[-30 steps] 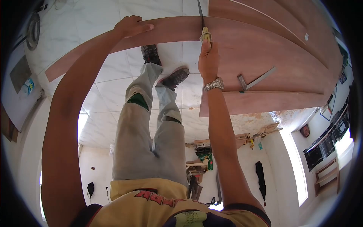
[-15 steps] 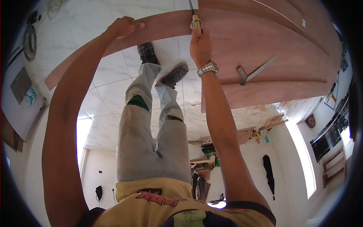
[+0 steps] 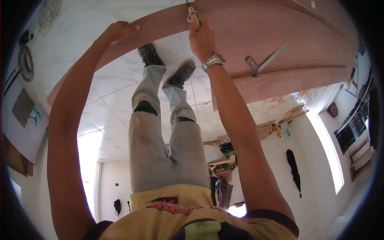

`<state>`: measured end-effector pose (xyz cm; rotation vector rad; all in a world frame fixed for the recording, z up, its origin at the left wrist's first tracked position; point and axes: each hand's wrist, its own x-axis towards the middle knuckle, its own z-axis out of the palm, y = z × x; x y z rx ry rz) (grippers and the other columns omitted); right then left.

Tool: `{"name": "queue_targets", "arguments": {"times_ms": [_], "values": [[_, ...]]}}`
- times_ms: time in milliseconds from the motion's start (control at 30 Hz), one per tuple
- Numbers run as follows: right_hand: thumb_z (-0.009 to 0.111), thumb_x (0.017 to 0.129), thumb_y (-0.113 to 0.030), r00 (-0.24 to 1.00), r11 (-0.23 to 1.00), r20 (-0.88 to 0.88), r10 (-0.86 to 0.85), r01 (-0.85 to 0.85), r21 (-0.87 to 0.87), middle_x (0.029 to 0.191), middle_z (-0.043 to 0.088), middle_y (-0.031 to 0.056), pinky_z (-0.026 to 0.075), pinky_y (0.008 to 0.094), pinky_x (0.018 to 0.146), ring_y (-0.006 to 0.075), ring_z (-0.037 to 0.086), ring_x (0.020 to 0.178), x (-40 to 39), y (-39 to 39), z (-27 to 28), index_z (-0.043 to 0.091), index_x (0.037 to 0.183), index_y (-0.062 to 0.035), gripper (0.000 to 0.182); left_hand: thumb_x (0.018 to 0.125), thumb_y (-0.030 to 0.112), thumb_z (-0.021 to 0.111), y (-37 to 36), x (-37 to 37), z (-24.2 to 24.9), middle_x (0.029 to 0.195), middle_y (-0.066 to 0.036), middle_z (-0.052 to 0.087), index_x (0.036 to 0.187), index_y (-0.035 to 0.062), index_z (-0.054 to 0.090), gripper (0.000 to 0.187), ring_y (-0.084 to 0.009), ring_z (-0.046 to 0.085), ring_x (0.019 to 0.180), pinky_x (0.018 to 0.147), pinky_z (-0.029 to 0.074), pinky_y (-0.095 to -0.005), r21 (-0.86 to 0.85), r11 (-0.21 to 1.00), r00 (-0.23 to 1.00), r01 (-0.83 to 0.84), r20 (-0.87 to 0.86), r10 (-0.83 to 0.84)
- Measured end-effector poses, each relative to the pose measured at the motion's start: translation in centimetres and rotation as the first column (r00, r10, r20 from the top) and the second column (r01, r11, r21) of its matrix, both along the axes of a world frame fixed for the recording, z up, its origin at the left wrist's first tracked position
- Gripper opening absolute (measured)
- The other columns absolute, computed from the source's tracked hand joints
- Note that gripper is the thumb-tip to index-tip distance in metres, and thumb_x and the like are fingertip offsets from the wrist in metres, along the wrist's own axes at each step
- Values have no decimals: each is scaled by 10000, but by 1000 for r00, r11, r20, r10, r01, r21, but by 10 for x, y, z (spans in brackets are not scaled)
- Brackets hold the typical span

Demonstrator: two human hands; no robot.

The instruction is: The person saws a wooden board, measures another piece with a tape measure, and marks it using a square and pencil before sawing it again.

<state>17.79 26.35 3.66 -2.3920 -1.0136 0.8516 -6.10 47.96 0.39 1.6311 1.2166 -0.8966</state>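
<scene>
Large plywood sheet (image 3: 256, 36) spans top of view, over tiled floor (image 3: 112, 104); steel square (image 3: 266, 62) lying on it; left hand (image 3: 118, 31) flat, fingers extended on strip edge; right hand (image 3: 202, 38) fisted around yellow-handled saw (image 3: 193, 14) at cut line

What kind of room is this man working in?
Probably a small woodworking shop set up in a tiled room. A big plywood sheet lies on the floor with a metal square on it, and wood offcuts and tools are piled by the wall.
</scene>
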Motion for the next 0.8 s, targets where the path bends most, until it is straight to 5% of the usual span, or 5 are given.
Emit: {"name": "queue_targets", "arguments": {"times_ms": [267, 367, 567, 667, 800], "values": [[559, 985, -266, 826, 924, 417, 380, -362, -125, 812, 724, 159, 536, 456, 671, 350, 731, 720, 8, 2, 11, 468, 1279, -50, 377, 859, 705, 586, 3, 8, 1, 1258, -221, 676, 1300, -27, 645, 856, -354, 625, 1197, 1037, 447, -464, -13, 991, 983, 132, 131, -129], [579, 956, -222, 829, 915, 391, 399, -386, -117, 765, 719, 148, 528, 453, 655, 344, 731, 709, 13, 3, 9, 427, 1356, -41, 465, 862, 667, 584, 2, 20, 2, 1261, -230, 672, 1304, -38, 640, 834, -361, 623, 1201, 1041, 444, -469, -31, 989, 987, 147, 73, -144], [556, 1005, -285, 919, 943, 215, 330, -314, -107, 690, 696, 176, 549, 487, 546, 374, 695, 614, 14, 3, 19, 433, 1361, -69, 434, 864, 661, 594, -4, 21, 0, 1236, -230, 681, 1289, -39, 647, 821, -357, 631, 1189, 1027, 453, -463, 35, 995, 990, 92, 104, -95], [528, 1028, -382, 972, 969, 55, 229, -223, -108, 710, 703, 169, 549, 499, 642, 361, 718, 690, 15, 5, 19, 461, 1376, -86, 462, 868, 668, 591, -7, 32, 0, 1247, -235, 674, 1304, -39, 635, 832, -362, 624, 1205, 1042, 449, -466, 31, 994, 982, 106, 154, -109], [472, 1055, -480, 954, 971, -289, 84, -13, 241, 695, 675, 170, 532, 470, 591, 393, 690, 663, 19, -13, 3, 474, 1359, -52, 525, 866, 698, 600, -17, 49, 8, 1295, -231, 654, 1357, -26, 600, 874, -369, 607, 1242, 1067, 440, -487, 56, 995, 990, 83, 111, -89]]}}
